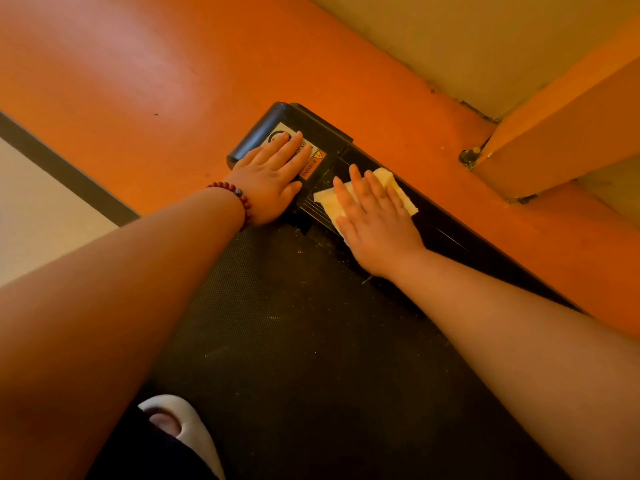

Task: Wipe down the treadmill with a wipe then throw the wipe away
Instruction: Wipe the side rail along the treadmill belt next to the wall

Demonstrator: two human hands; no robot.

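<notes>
While my right hand (pixel 377 220) lies flat with fingers straight, it presses the wipe (pixel 389 180) down rather than gripping it. The wipe is spread on the ribbed side rail (pixel 450 233) of the treadmill (pixel 294 323), just beside the end cap (pixel 263 133).

My left hand (pixel 273 174) is also released: the palm is down on the end cap with straight fingers over the warning label (pixel 313 164), holding nothing. I judge it to be bracing me. There is a bead bracelet (pixel 242 199) at that wrist.

Progress, judged: wiping is under way at one corner only. The belt (pixel 242 289) shows pale specks and grit, thickest along the rail edge, so I take it as not yet cleaned. I cannot tell which lengths of rail are done. Disposal of the wipe is left, and no bin is in view.

Surroundings: orange floor (pixel 138 81) and a pale slipper (pixel 194 427) at the lower edge.
</notes>
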